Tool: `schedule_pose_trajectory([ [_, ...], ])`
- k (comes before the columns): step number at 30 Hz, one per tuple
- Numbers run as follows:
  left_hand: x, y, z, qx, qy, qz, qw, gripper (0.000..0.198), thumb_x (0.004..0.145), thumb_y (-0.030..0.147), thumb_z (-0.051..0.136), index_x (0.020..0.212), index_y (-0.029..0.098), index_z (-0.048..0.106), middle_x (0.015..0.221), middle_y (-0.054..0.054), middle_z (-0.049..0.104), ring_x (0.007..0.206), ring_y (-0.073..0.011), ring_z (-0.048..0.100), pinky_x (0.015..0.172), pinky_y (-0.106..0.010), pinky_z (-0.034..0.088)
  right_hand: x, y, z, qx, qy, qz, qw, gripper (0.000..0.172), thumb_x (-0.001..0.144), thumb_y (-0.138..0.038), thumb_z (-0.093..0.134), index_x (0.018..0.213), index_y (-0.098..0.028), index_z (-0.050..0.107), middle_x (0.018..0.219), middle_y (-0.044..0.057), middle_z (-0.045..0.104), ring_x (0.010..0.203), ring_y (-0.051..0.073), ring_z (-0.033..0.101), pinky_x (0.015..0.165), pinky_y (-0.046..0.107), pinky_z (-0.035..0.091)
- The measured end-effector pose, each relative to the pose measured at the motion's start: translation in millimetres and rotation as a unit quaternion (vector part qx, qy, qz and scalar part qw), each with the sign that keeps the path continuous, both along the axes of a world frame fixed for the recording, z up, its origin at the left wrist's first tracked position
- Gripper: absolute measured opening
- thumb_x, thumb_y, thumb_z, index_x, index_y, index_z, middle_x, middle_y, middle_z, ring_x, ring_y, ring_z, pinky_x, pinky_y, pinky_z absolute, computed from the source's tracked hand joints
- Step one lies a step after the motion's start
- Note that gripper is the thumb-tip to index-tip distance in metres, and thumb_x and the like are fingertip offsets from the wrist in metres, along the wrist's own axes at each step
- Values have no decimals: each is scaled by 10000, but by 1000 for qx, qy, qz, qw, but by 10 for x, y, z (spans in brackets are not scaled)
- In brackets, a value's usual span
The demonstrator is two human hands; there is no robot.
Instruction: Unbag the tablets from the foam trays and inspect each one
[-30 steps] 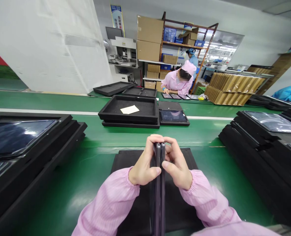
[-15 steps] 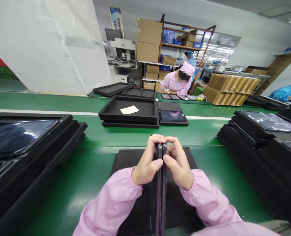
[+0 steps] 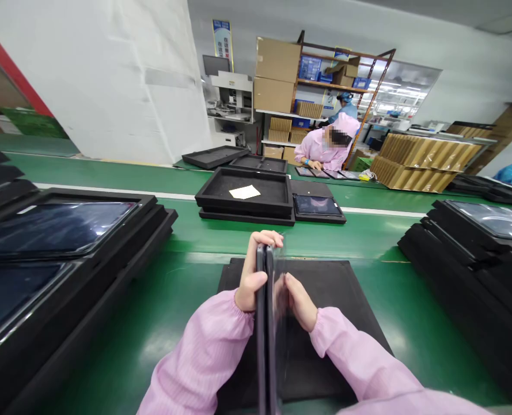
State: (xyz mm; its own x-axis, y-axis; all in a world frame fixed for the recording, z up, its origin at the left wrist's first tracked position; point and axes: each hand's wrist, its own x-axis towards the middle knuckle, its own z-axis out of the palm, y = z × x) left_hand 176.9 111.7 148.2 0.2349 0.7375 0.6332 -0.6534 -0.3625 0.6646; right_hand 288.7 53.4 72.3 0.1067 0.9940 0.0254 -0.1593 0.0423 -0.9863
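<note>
Two thin dark tablets (image 3: pixel 262 334) stand on edge side by side in front of me, with a narrow gap between them at the top. My left hand (image 3: pixel 254 276) is closed around their upper left side, thumb on the near edge and fingers curled over the top. The right tablet's outer side has a glossy, see-through-looking surface (image 3: pixel 279 311) with reflections. My right hand (image 3: pixel 301 302) is against that glossy side, lower than the left hand's fingers; most of its fingers are hidden. Beneath lies a black foam pad (image 3: pixel 333 328) on the green bench (image 3: pixel 186 288).
Black foam trays with film-covered tablets (image 3: pixel 65 227) stand stacked at left, and another stack (image 3: pixel 493 219) at right. Ahead are a foam tray (image 3: pixel 221 190) with a paper slip (image 3: pixel 245 192) and a tablet in a tray (image 3: pixel 318 205). A co-worker in pink (image 3: pixel 331 144) sits across the bench.
My right hand has left the tablets' top corner and moved lower along the right side. The tablets have turned slightly, showing the glossy side. My view has shifted left.
</note>
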Motion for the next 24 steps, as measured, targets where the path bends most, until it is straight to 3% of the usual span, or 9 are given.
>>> schedule_pose_trajectory([
  [2,-13,-25,-32,50,5,20,999,406,717,558,680,999,287,570,967,-32,554,981,-265,508,1015,-489,371,-39,21,-24,11,-6,-9,1000,564,816,-773,562,890,-217,616,924,84,685,964,267,676,967,473,527],
  [5,-19,-77,-60,91,16,35,995,418,774,543,657,1096,303,543,1029,-40,531,1020,-270,491,969,-467,395,23,28,60,43,-21,-53,997,590,798,-726,642,1098,-221,585,1076,98,667,1044,271,654,999,478,508],
  [7,-9,-125,-60,97,21,29,995,426,798,561,628,1121,301,527,1051,-45,520,1034,-278,485,972,-478,390,96,4,207,110,-46,-85,989,665,819,-680,659,1301,-246,511,1281,120,610,1193,283,603,1054,487,473],
  [9,19,-176,-51,98,22,8,995,437,813,585,603,1137,303,525,1063,-43,514,1042,-282,476,1011,-496,357,146,-53,415,207,-100,-94,969,675,876,-622,635,1431,-288,446,1479,110,496,1388,294,462,1163,510,362],
  [12,102,-226,-41,87,13,-35,996,438,826,596,573,1160,315,533,1083,-38,497,1054,-282,445,1038,-497,329,158,-167,757,319,-166,-57,931,637,928,-562,603,1500,-355,417,1605,35,378,1520,289,265,1248,521,205],
  [16,232,-232,-46,80,-4,-99,992,434,830,605,550,1161,324,548,1140,-48,479,1097,-312,445,1003,-511,364,140,-245,1029,346,-185,-27,919,490,937,-415,626,1418,-355,552,1496,39,536,1422,295,451,1188,506,358],
  [19,279,-247,-43,47,3,-115,992,426,828,602,551,1143,315,565,1150,-52,472,1119,-325,448,1002,-518,375,146,-233,1040,343,-172,-53,922,447,929,-370,629,1374,-335,608,1392,48,636,1375,299,512,1168,514,392],
  [24,278,-302,-12,2,26,-87,996,425,814,624,563,1078,291,582,1140,-56,492,1156,-331,432,1090,-552,316,144,-218,989,346,-159,-76,922,441,907,-330,617,1348,-318,635,1321,47,685,1339,298,546,1149,506,423],
])
